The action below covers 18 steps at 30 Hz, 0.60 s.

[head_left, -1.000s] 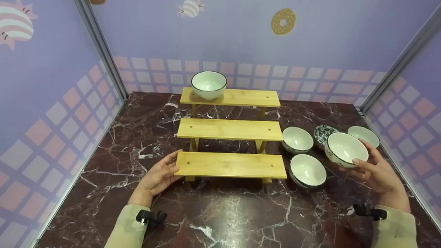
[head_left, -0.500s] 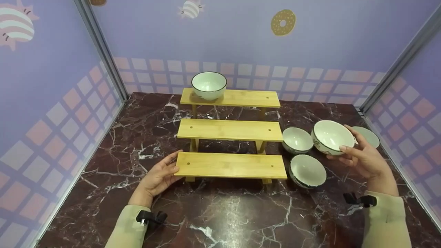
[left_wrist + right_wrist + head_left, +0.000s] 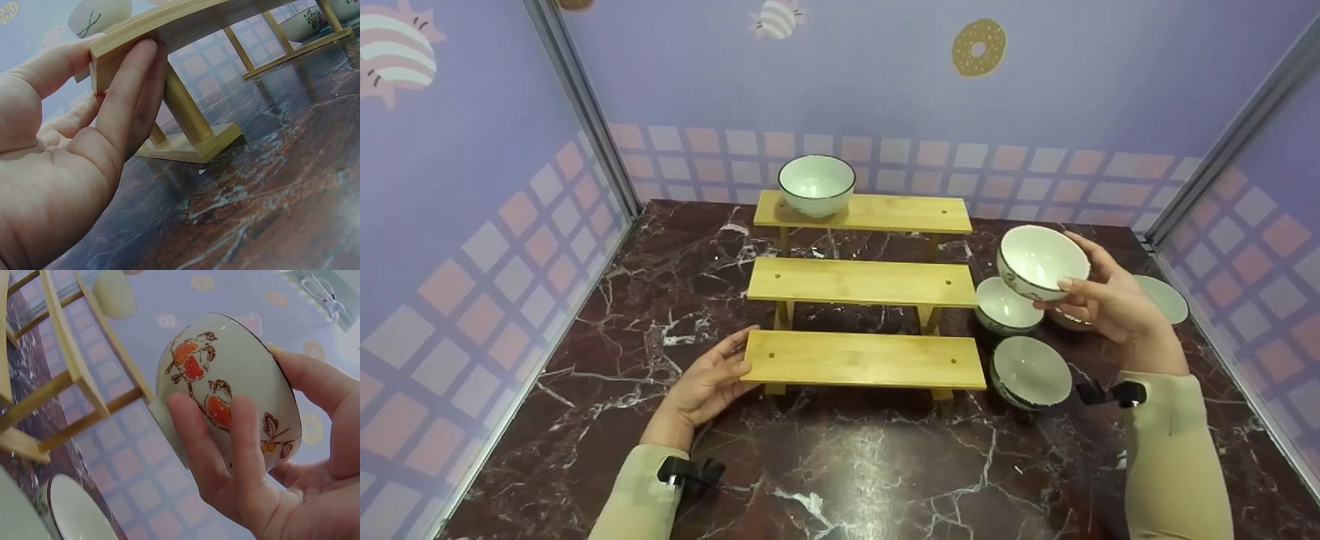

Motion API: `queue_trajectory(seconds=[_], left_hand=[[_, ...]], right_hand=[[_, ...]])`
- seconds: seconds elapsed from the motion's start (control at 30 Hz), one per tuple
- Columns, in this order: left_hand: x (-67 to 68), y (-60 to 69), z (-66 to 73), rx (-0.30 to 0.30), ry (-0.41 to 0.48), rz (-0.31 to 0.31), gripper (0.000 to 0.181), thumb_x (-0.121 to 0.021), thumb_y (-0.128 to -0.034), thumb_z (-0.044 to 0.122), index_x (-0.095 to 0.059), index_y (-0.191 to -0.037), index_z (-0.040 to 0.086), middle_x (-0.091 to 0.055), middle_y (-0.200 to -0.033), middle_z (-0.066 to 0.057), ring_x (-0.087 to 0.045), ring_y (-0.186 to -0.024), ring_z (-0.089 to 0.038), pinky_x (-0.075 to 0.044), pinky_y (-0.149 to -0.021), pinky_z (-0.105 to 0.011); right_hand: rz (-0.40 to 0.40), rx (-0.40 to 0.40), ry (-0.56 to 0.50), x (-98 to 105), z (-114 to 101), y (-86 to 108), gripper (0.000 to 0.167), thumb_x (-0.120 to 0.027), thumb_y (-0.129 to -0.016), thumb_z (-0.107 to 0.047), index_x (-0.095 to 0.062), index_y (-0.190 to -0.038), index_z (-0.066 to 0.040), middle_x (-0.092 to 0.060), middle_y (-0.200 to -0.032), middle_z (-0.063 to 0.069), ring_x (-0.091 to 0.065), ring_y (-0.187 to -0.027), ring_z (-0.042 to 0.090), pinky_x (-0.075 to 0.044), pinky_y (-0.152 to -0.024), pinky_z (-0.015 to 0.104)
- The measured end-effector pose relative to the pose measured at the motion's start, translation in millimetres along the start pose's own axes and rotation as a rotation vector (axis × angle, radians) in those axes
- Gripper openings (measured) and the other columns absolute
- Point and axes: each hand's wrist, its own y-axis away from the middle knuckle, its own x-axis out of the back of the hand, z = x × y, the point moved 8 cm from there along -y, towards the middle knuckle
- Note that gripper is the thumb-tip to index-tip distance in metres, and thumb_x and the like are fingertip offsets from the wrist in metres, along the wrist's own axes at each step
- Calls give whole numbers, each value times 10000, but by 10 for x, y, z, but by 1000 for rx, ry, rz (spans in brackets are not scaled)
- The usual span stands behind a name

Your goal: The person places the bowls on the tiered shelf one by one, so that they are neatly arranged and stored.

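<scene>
While the left hand (image 3: pixel 709 382) grips the wooden stand (image 3: pixel 862 358) at its eight o'clock, the right hand (image 3: pixel 1121 304) holds a painted bowl (image 3: pixel 1041 261) aloft toward three o'clock. A second bowl (image 3: pixel 816 186) tops the stand.

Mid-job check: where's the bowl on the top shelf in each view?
Head: the bowl is left of centre, upper half, on the top shelf.
Left wrist: top left, partly hidden behind wood.
Right wrist: top left.
Shared landmark: the wooden stand, visible in all three.
</scene>
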Motion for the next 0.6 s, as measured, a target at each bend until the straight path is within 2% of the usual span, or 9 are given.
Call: queue_trajectory(seconds=[0.23, 0.4, 0.6], left_hand=[[9, -1, -8, 4, -15, 9, 752, -473, -1029, -84, -56, -1647, 14, -581, -1360, -63, -696, -1129, -181, -597, -954, -262], [16, 3, -13, 10, -25, 20, 755, -475, -1027, -82, -54, -1647, 14, -578, -1361, -47, -697, -1122, -173, -599, -944, -259], [12, 4, -14, 18, -21, 24, 757, -480, -1024, -83, -70, -1650, 31, -576, -1355, -53, -700, -1110, -169, -600, -936, -258]], right_hand=[[-18, -28, -32, -224, -77, -284, 722, -518, -1004, 100, -265, -1579, -256, -268, -1450, 115, -763, -925, 298, -643, -803, 277], [4, -61, -15, -354, -113, -497, 762, -547, -992, 94, -235, -1599, -244, -285, -1444, 114, -752, -949, 265, -646, -836, 335], [27, -102, 6, -499, -155, -738, 844, -602, -983, 58, -175, -1643, -249, -313, -1426, 95, -757, -910, 257, -650, -802, 319]])
